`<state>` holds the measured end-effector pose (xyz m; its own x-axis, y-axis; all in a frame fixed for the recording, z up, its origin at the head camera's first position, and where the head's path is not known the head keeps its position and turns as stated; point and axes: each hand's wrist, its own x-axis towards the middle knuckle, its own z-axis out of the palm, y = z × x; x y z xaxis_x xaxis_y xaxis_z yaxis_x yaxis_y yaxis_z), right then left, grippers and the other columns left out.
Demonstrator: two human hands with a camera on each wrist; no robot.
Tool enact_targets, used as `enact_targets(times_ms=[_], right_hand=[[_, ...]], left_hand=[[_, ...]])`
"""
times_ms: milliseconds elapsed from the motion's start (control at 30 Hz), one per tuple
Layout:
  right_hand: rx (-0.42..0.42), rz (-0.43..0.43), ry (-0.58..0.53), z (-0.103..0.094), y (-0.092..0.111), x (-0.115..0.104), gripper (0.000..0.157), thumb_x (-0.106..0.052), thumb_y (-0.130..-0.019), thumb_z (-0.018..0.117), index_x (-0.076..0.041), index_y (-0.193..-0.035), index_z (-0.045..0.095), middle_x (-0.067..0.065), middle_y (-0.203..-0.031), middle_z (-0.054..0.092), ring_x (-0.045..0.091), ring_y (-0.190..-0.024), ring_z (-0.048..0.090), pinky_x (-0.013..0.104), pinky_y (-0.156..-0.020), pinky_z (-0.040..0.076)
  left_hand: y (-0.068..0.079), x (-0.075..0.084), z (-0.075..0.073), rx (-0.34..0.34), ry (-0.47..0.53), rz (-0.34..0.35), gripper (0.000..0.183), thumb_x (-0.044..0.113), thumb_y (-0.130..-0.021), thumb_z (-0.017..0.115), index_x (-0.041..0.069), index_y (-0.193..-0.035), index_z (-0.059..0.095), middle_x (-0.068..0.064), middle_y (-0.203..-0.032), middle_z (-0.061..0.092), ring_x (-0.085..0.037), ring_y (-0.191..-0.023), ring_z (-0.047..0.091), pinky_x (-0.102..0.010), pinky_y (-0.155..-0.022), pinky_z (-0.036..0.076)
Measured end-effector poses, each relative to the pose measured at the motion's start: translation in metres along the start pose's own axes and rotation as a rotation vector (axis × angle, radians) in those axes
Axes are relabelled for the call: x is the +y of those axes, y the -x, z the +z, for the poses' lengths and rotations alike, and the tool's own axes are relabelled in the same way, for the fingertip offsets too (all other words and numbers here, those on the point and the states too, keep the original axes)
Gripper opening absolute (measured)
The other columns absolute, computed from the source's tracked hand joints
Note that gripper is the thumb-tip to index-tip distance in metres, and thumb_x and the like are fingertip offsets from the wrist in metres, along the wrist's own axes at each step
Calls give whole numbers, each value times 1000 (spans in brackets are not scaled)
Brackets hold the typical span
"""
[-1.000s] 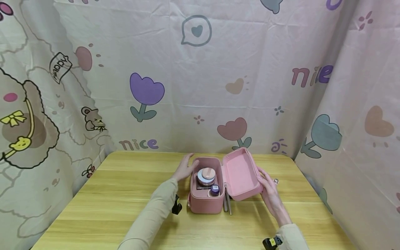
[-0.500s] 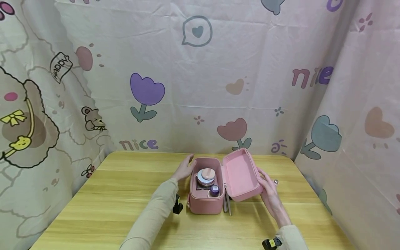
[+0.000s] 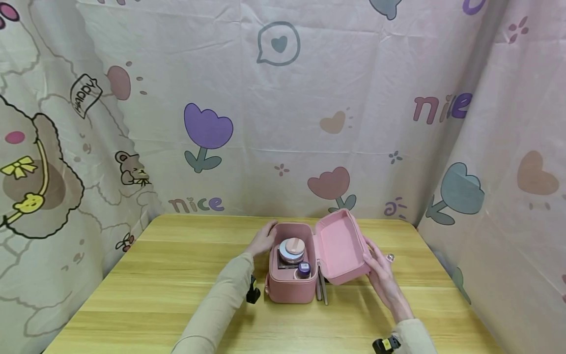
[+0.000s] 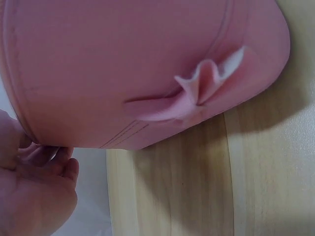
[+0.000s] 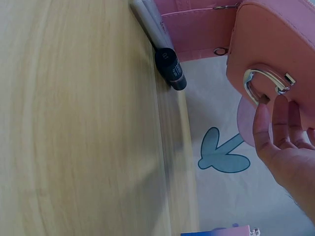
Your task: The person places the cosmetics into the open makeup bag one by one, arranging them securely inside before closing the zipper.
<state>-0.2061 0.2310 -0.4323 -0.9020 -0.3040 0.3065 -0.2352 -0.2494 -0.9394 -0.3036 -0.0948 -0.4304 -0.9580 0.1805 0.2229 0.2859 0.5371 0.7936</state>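
Observation:
A pink makeup case [image 3: 292, 290] stands on the table with its lid [image 3: 340, 246] swung out to the right. Inside lie a round compact with a pale puff [image 3: 295, 246] on top, and a small jar with a dark blue cap [image 3: 303, 269]. My left hand [image 3: 262, 239] holds the case's far left corner; its fingers [image 4: 61, 160] curl around the edge. My right hand [image 3: 383, 278] grips the lid's right side, thumb on the edge. In the right wrist view, its fingertips [image 5: 280, 105] touch the outside by a curved metal handle [image 5: 256, 78].
Slim sticks [image 3: 324, 290] lie beside the case under the lid; one has a black cap [image 5: 170, 69]. A small silvery item [image 3: 390, 257] shows behind my right hand. Printed curtains [image 3: 274, 123] border the wooden table [image 3: 177, 275] at the back and sides.
My left fingers have closed in on the case's far left corner, where they were spread before. The right hand, the lid and the case look nearly still.

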Motion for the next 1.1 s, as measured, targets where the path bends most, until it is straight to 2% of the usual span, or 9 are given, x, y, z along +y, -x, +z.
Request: enact_targets(times_ms=[400,633,733,933,1100], right_hand=[[6,8,17,-2,-2,3,52,-13,-96,31,-9,-143,8,15,-144,24,8,-120,45,19,-95,40],[66,39,-20,2,-6,2,52,-14,-96,33,-7,-142,11,3,-138,36,8,-116,48,20,-93,42],[81,49,-23,3,-8,2,51,-15,-96,33,-7,-142,11,6,-140,34,8,-117,48,20,-94,41],[95,67,-25,4,-14,2,52,-21,-97,34,-9,-143,13,17,-146,17,7,-121,44,18,-95,40],[106,77,-18,6,-20,1,52,-24,-97,33,-9,-142,14,20,-146,15,8,-119,44,19,-94,40]], left_hand=[[3,0,-4,-26,52,-59,39,11,-95,35,1,-133,38,-21,-134,42,-35,-125,39,-47,-103,33],[6,-3,-6,-22,80,-66,38,11,-95,37,2,-132,38,-21,-133,43,-34,-123,41,-46,-102,34],[8,-5,-7,-17,80,-52,38,10,-95,37,0,-132,39,-22,-132,44,-35,-122,42,-45,-101,35],[11,-9,-9,-6,110,-24,38,7,-94,37,-3,-131,37,-25,-131,43,-37,-119,44,-45,-99,38],[15,-12,-13,10,152,-25,39,7,-94,38,-3,-132,36,-25,-133,41,-37,-122,40,-46,-102,35]])
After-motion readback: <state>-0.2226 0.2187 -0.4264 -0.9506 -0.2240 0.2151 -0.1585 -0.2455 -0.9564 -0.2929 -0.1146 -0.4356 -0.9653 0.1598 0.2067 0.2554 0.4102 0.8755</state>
